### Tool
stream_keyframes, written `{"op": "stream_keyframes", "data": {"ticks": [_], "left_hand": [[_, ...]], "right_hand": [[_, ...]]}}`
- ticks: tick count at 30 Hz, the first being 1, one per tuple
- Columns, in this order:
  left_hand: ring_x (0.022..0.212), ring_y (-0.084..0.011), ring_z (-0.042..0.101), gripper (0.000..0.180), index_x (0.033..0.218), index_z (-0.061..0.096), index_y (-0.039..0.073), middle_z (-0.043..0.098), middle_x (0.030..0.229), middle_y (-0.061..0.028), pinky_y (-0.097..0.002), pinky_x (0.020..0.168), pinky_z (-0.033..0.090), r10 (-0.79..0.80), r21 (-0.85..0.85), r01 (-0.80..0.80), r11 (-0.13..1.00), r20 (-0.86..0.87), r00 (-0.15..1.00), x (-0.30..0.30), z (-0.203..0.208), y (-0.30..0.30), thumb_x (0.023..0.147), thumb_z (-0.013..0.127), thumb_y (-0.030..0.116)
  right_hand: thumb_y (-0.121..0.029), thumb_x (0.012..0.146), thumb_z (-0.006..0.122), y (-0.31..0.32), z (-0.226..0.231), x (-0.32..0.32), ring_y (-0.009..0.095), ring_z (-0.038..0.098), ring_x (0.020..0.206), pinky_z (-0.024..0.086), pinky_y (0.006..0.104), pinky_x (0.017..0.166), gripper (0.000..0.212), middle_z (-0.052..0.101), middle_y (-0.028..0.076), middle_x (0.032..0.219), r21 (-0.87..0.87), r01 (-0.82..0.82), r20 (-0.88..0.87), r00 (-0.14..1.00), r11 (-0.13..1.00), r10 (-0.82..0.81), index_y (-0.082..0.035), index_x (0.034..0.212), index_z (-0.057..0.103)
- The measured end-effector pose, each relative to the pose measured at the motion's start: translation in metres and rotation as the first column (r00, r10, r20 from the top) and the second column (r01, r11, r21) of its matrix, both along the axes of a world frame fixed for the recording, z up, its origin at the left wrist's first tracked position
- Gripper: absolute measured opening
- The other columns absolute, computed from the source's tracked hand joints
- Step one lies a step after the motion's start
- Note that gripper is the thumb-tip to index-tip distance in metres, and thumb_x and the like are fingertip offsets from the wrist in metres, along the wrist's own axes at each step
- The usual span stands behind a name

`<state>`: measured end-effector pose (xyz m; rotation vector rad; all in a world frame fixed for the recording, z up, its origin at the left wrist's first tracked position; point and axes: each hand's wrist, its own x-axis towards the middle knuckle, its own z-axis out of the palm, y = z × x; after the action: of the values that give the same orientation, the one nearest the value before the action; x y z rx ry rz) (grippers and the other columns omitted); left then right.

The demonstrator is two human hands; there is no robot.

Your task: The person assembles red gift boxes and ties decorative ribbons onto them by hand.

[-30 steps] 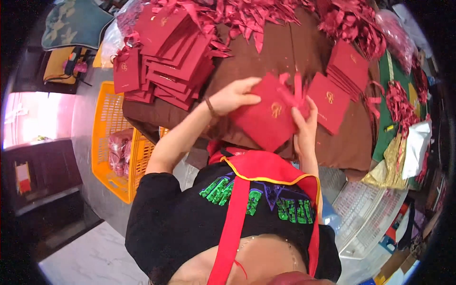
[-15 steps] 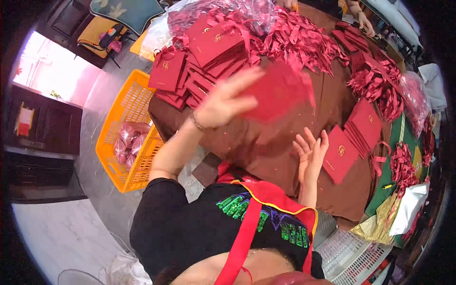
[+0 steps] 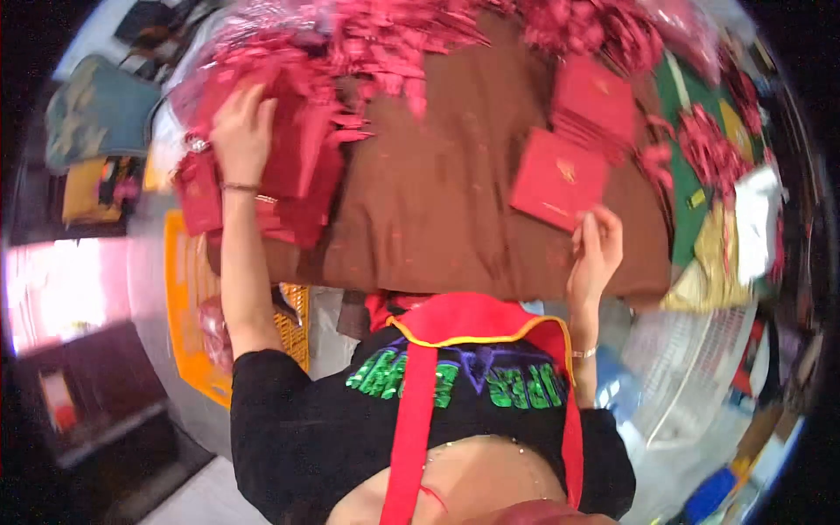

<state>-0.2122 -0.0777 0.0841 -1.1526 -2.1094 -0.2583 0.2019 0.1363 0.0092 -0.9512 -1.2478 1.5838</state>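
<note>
My left hand (image 3: 243, 136) is over the pile of dark red gift bags (image 3: 308, 188) on the left of the table, its fingers bent and closed on a red bag. Motion blur softens the edge of that bag. At the right, my right hand (image 3: 599, 245) pinches the near corner of a flat red gift bag (image 3: 560, 179) with gold print. This bag lies in front of a fanned stack of similar red bags (image 3: 593, 103).
Brown cloth (image 3: 429, 201) covers the table. Red ribbons (image 3: 385, 44) are heaped at the back. An orange plastic crate (image 3: 179, 324) stands on the floor at left. Gold and white packaging (image 3: 757, 223) lies on a green surface at right.
My left hand has swung left with a red bag from mid-table to the left pile. My right hand has closed from open onto the right bag's corner. The view has turned rightward.
</note>
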Motion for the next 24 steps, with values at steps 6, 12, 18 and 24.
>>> {"op": "stream_keyframes", "data": {"ticks": [6,12,18,24], "left_hand": [[0.088,-0.0291,0.059,0.023,0.100,0.062,0.003,0.062,0.095,-0.0141,-0.0375,0.079,0.046,-0.479,0.345,0.333,0.878,0.620,0.622,0.127,-0.009,0.105,0.083,0.058,0.019],[0.088,-0.0360,0.056,0.030,0.095,0.058,0.003,0.055,0.092,-0.0189,-0.0430,0.074,0.047,-0.295,0.021,0.464,0.886,0.797,0.526,0.218,-0.099,0.170,0.081,0.058,0.029],[0.090,-0.0351,0.056,0.039,0.111,0.052,0.003,0.054,0.096,-0.0183,-0.0410,0.074,0.047,-0.232,-0.059,0.505,0.861,0.838,0.493,0.227,-0.099,0.141,0.082,0.057,0.029],[0.083,-0.0307,0.058,0.031,0.102,0.058,0.010,0.058,0.092,-0.0105,-0.0392,0.072,0.048,-0.355,-0.142,0.537,0.831,0.608,0.710,0.158,-0.090,0.141,0.071,0.052,0.006]], "right_hand": [[-0.012,0.086,0.058,0.055,-0.036,0.022,0.013,0.053,0.093,0.042,0.0240,0.081,0.033,0.058,0.006,0.102,0.270,0.113,0.272,0.944,0.956,-0.188,-0.001,0.116,0.051],[-0.018,0.082,0.063,0.049,-0.039,0.009,0.016,0.050,0.101,0.040,0.0266,0.088,0.046,0.054,0.010,0.113,0.248,-0.193,0.581,0.814,0.949,0.013,-0.001,0.123,0.048],[-0.018,0.080,0.065,0.027,-0.015,0.003,0.027,0.051,0.101,0.042,0.0336,0.087,0.041,0.054,0.014,0.107,0.550,-0.355,0.731,0.643,0.756,-0.230,-0.004,0.117,0.053],[-0.009,0.074,0.069,0.033,-0.009,-0.014,0.018,0.052,0.086,0.043,0.0267,0.079,0.036,0.055,0.006,0.095,0.468,-0.364,0.715,0.692,0.805,-0.103,-0.003,0.108,0.057]]}}
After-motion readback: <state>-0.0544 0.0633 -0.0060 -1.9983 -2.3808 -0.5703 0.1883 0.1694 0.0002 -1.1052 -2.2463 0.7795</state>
